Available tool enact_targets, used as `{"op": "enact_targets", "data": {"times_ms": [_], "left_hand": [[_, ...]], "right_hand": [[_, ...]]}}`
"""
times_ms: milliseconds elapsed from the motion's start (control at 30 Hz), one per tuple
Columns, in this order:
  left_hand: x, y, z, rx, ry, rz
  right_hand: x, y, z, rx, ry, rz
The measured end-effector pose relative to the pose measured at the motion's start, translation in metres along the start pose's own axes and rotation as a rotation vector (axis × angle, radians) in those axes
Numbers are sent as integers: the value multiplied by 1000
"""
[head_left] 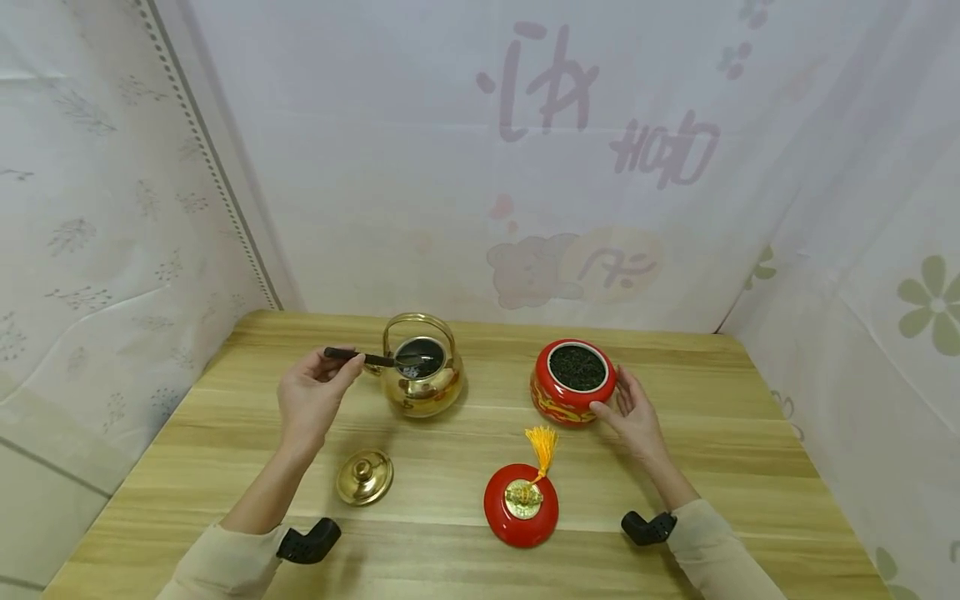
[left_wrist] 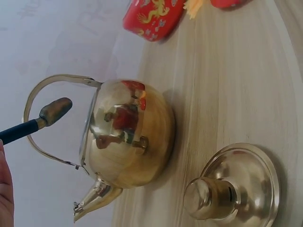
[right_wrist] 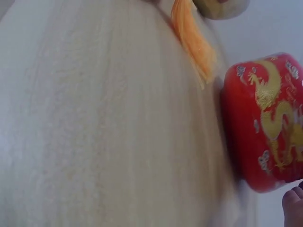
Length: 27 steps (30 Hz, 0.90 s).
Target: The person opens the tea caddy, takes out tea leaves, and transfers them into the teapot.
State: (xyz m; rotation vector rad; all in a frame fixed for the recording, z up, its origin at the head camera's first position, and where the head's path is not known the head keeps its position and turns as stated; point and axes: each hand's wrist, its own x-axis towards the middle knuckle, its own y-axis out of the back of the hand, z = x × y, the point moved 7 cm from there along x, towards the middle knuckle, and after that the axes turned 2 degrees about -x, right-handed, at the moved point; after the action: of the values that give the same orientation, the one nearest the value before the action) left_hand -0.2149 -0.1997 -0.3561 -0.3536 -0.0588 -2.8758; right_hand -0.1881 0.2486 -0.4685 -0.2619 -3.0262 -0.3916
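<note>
Pale printed cloth [head_left: 420, 167] hangs behind and to both sides; wood-grain desk [head_left: 435, 537] beneath, carrying everything.

Far left: gold kettle [head_left: 431, 400], upright, uncovered, spout to the left. Its handle [head_left: 420, 318] arches over the mouth, which is probably why I bring the scoop [head_left: 380, 360] in from the left, under the arch. My left hand [head_left: 315, 396] pinches the scoop's dark shaft between thumb and fingers, bowl above the mouth and apart from the rim. Holding it back there, I judge, leaves the bowl free to turn. Whether anything lies in the bowl I can't make out.

Far right: red jar [head_left: 562, 407], upright on the desk, open, dark leaves [head_left: 577, 368] inside. My right hand [head_left: 633, 421] is curled about its right side, thumb nearer me, likely to steady it.

Gold lid [head_left: 364, 477] lies knob up, on the near side of the kettle; red lid [head_left: 522, 533] lies near the jar, yellow tassel [head_left: 542, 450] trailing to the far side. Each sits nearer than its own vessel, presumably to leave both mouths unobstructed.
</note>
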Motion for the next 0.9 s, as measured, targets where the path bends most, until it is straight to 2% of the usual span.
{"op": "enact_targets", "data": {"times_ms": [167, 333, 433, 633, 900], "left_hand": [[-6, 5, 2, -67, 36, 3], [-11, 11, 4, -109, 36, 17], [-14, 16, 6, -137, 30, 29], [-20, 28, 7, -177, 51, 48], [-28, 48, 6, -190, 92, 100]], "right_hand": [[-4, 2, -14, 3, 38, 32], [-9, 1, -34, 29, 92, 75], [-12, -7, -49, 75, 146, 83], [-19, -34, -76, 114, 235, 23], [-19, -76, -92, 104, 272, -116]]}}
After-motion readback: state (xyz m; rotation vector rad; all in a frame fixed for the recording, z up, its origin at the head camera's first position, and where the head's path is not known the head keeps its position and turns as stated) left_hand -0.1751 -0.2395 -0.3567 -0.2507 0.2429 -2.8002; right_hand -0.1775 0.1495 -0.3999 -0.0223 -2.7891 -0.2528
